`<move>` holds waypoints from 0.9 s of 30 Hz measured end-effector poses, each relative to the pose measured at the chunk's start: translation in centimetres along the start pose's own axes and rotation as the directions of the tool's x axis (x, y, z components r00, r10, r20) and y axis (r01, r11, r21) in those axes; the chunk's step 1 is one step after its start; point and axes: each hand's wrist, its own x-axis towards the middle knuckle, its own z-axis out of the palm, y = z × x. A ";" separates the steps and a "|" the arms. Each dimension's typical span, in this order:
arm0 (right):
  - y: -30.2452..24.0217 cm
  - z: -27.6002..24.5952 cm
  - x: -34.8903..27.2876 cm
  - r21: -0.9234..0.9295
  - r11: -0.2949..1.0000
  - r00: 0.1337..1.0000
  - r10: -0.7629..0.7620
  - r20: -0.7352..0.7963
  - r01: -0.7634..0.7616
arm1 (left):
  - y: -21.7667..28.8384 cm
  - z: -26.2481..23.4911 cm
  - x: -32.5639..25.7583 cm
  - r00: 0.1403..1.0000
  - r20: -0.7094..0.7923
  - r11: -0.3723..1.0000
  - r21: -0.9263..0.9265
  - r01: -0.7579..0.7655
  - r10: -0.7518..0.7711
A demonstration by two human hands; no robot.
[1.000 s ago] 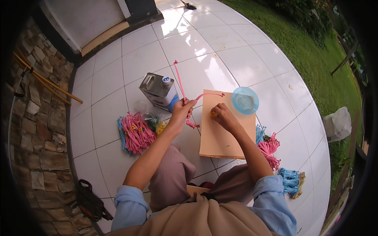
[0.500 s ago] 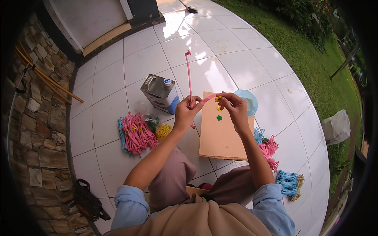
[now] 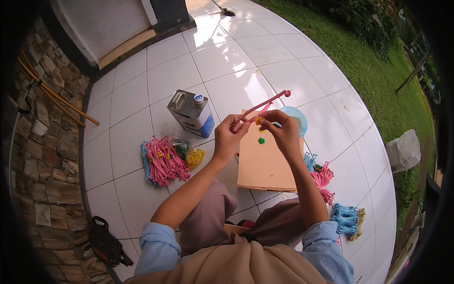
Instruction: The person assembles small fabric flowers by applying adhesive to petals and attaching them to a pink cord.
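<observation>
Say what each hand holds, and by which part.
Left hand: pink strand, gripped away from its knobbed end. Right hand: yellow piece, pinched; exact part unclear.

Both arms (image 3: 191, 191) reach out; left hand (image 3: 228, 138) and right hand (image 3: 285, 131) pinch near the far edge of the cardboard (image 3: 269, 168).

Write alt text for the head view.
A person's left hand holds pink strands and the right hand pinches a yellow piece, above a tan board bearing a green flower-shaped piece; a metal can stands to the left.

One green flower (image 3: 261, 140) — one tin (image 3: 193, 114), one dish (image 3: 297, 113)
</observation>
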 end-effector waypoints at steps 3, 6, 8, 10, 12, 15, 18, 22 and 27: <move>-0.2 0.1 -0.1 -0.044 0.998 0.999 -0.049 -0.010 0.049 | 0.2 0.2 0.0 0.999 -0.013 0.996 0.079 -0.047 0.049; -0.6 0.4 -0.2 -0.118 0.992 0.999 -0.047 -0.021 0.045 | 0.4 0.5 -0.1 1.000 -0.018 0.999 0.041 -0.009 0.010; -0.6 0.6 -0.2 -0.229 0.973 0.996 -0.054 -0.077 0.035 | 0.2 0.4 -0.1 1.000 -0.016 0.998 0.065 -0.009 0.010; -0.3 0.8 -0.1 -0.217 0.975 0.993 -0.065 -0.101 0.042 | 0.0 0.3 0.0 1.000 -0.015 0.996 0.088 -0.009 0.010; 0.2 0.8 0.1 -0.206 0.977 0.989 -0.076 -0.125 0.049 | 0.0 0.4 0.1 0.999 -0.011 0.995 0.088 -0.045 0.046; 1.0 0.8 0.3 -0.147 0.988 0.989 -0.058 -0.139 0.038 | 0.2 0.4 0.0 0.999 -0.017 0.996 0.082 -0.037 0.038; 1.2 0.9 0.4 -0.117 0.993 0.992 0.005 -0.128 -0.020 | 0.2 0.5 -0.1 0.999 -0.011 0.999 -0.005 0.035 -0.035; 1.2 1.2 0.3 -0.057 0.998 0.989 -0.016 -0.147 0.008 | 0.3 0.6 0.0 0.999 0.005 0.996 -0.069 0.054 -0.053; 0.8 1.9 0.1 -0.018 0.998 0.988 -0.063 -0.142 0.061 | 0.0 0.4 0.2 0.997 0.047 0.988 -0.142 0.065 -0.059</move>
